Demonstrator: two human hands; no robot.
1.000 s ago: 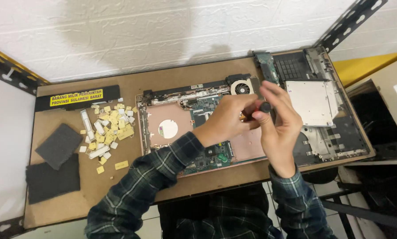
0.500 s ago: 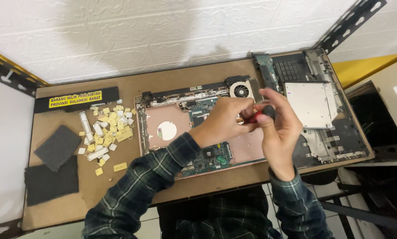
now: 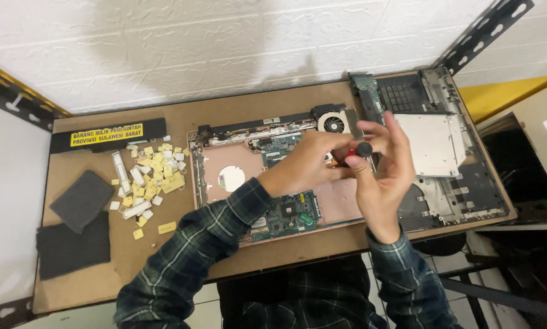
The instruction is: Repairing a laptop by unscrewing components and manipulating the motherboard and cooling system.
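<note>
Red-and-black-handled screwdriver [image 3: 354, 153] sits pinched between both hands above the opened laptop base with its pink shielding and green circuit board [image 3: 273, 183], near the round black cooling fan [image 3: 334, 123]. I see a brown fibreboard tabletop [image 3: 182, 109] set against a white brick wall [image 3: 224, 42], with black perforated metal braces at the corners. At the left lie two dark grey foam pads [image 3: 78, 225], a scatter of small yellow and white key caps [image 3: 145, 176] and a long black bar with a yellow label [image 3: 106, 135]. A second grey laptop shell with a silver drive cover [image 3: 438, 146] rests at the right end of the table.

Compared with half a second ago, both hands stay at the same spot over the board; the right hand's fingers are spread a little wider and the black cap of the handle shows more clearly.

My left hand [image 3: 307, 161] reaches in from the plaid sleeve, fingers curled and closed on the tool's shaft end. My right hand [image 3: 383, 170] stands upright, thumb and forefinger gripping the handle's top, the other fingers fanned loose.
</note>
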